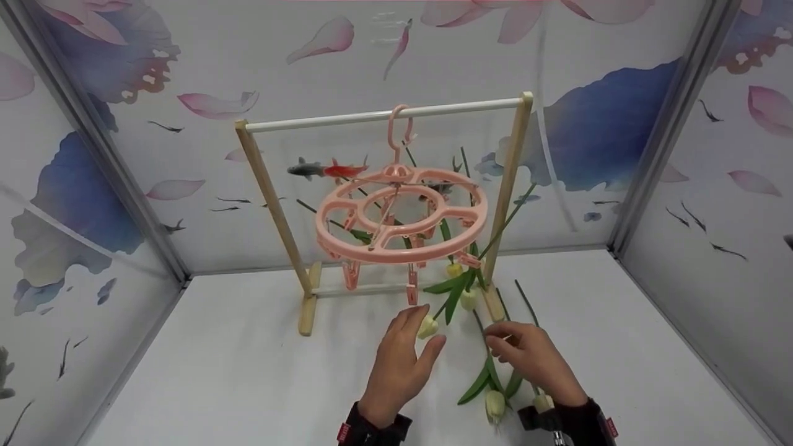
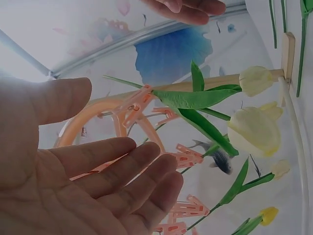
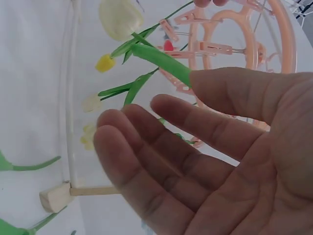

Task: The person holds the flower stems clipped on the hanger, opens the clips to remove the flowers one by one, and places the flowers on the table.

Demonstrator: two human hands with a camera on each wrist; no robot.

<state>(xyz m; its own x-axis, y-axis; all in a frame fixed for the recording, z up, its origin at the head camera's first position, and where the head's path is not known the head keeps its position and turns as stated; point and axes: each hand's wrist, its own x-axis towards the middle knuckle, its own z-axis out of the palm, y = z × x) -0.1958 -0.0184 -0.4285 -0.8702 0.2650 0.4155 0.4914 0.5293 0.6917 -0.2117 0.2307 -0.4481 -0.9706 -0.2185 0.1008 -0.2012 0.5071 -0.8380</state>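
A pink round clip hanger (image 1: 403,255) hangs by its hook, with clothespins (image 1: 412,288) below its rings. Several artificial tulips dangle from its clips, heads down, among them a cream tulip (image 2: 254,132) large in the left wrist view. My left hand (image 1: 398,365) is below the hanger's front, fingers extended and thumb apart, holding nothing; a pale tulip head (image 1: 427,327) shows beside its fingers. To the right, my right hand (image 1: 536,359) hovers above tulips lying on the table. Its fingers are loosely bent around nothing, as the right wrist view shows.
The hanger's stand has wooden posts (image 1: 276,210) and a white top rod (image 1: 347,119). On the white table (image 1: 248,359), loose tulips (image 1: 495,404) lie at the front right. Printed panels (image 1: 582,130) enclose the back and sides.
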